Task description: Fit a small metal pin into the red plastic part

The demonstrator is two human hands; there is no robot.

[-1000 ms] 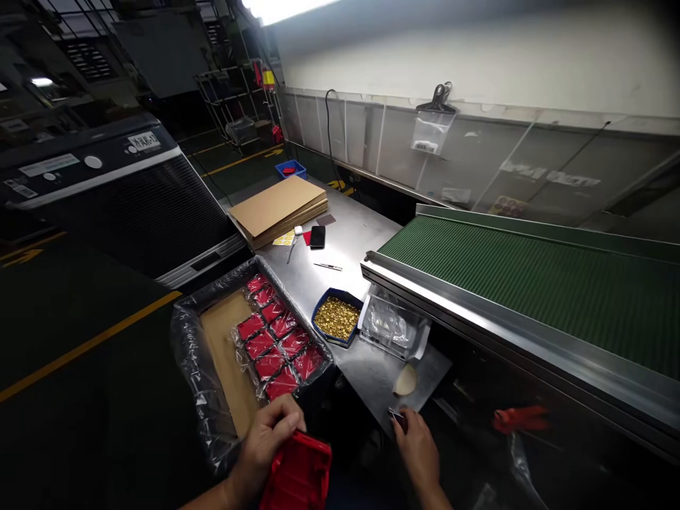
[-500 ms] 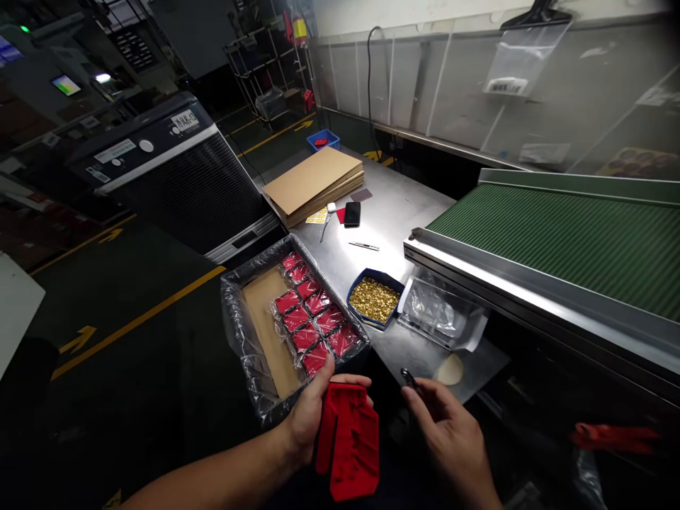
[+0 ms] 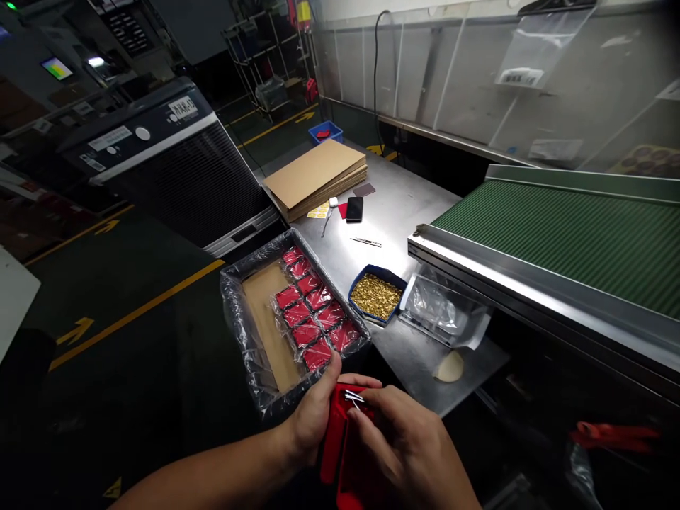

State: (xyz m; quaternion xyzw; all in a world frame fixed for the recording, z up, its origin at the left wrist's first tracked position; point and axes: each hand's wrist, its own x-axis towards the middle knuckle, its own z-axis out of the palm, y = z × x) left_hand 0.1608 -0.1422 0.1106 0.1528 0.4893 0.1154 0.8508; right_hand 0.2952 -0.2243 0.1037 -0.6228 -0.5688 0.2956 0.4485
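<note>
My left hand (image 3: 312, 414) grips a red moulded insert (image 3: 333, 439) by its edge, just in front of a lined carton. My right hand (image 3: 404, 446) is over the same insert, pinching small silver tweezers (image 3: 354, 399) with their tips at its surface. My hands hide most of the insert. The carton (image 3: 232, 312) holds several red pieces in clear plastic (image 3: 311, 312), in rows beside a bare strip of brown card. A blue tray of small gold parts (image 3: 377, 296) stands on the steel table to the right of the carton.
A clear plastic bag (image 3: 443, 308) lies on the steel table (image 3: 414, 368) beside a pale disc. Farther back are a stack of flat cardboard (image 3: 314, 177), a black phone (image 3: 354, 209) and a metal tool. A green belt conveyor (image 3: 563, 234) runs along the right.
My right hand has moved left to the red insert, bringing the tweezers onto it. The insert has moved slightly right and is now partly covered by both hands.
</note>
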